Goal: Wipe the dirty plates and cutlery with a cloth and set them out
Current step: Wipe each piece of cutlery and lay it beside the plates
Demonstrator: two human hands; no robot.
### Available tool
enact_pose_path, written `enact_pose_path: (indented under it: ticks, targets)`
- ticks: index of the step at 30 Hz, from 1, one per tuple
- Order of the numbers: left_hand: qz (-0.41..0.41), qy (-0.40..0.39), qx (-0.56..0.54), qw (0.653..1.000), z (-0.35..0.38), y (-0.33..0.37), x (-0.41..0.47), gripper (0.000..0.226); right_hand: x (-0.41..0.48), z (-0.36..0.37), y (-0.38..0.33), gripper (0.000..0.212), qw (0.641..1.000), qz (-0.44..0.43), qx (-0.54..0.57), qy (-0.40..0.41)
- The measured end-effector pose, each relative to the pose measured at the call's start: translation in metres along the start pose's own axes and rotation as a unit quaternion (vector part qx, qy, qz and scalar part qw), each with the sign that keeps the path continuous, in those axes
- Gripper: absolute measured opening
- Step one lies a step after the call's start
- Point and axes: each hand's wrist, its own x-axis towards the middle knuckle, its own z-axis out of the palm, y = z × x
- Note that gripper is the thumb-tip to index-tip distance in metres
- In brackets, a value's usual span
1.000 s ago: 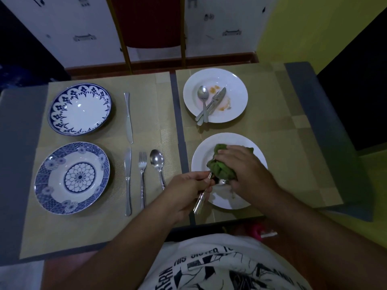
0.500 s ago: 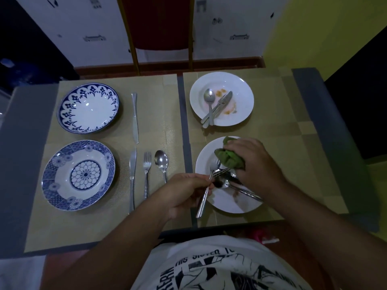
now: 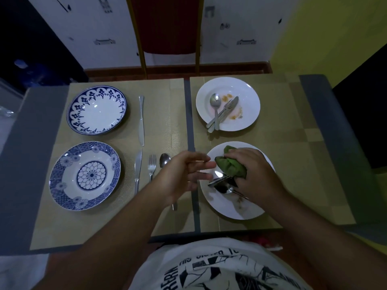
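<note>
The left hand (image 3: 184, 174) has let go of the piece of cutlery it pinched half a second ago. It now hovers just left of the near white plate (image 3: 230, 210), fingers spread and loosely bent, holding nothing. The right hand (image 3: 257, 176) still grips the bunched green cloth (image 3: 230, 166) over that plate's middle.

A metal handle (image 3: 216, 182) lies on the plate, its long axis roughly left to right. Its free end points toward the left hand and its other end is hidden under the cloth. Just nearer the person, a dirty spoon (image 3: 225, 189) has its bowl toward the plate's left side, and its stem runs right, under the right hand. Brown smears mark the plate's near part.

Behind the near plate stands a second white plate (image 3: 249, 93), stained orange, carrying used cutlery (image 3: 227, 108) with the heads away from the person. Left of the near plate, a knife (image 3: 138, 170), a fork (image 3: 152, 166) and a clean spoon (image 3: 165, 160) lie side by side on the table (image 3: 41, 143), lengthwise away from the person.
</note>
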Motion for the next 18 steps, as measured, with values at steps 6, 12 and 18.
enact_pose_path:
  ticks: [6,12,18]
  targets:
    - [0.093,0.082,0.014,0.992,0.007,-0.008,0.003,0.017,0.007,0.003,-0.002,0.062,1.000,0.001,0.015,0.004]
    - [0.077,0.058,-0.104,0.990,0.006,-0.012,0.007,0.020,0.006,0.011,0.001,0.064,1.000,0.003,0.013,-0.003]
    - [0.054,0.035,-0.197,0.978,-0.008,-0.012,0.005,0.038,0.005,0.011,-0.001,0.064,1.000,0.007,0.021,-0.015]
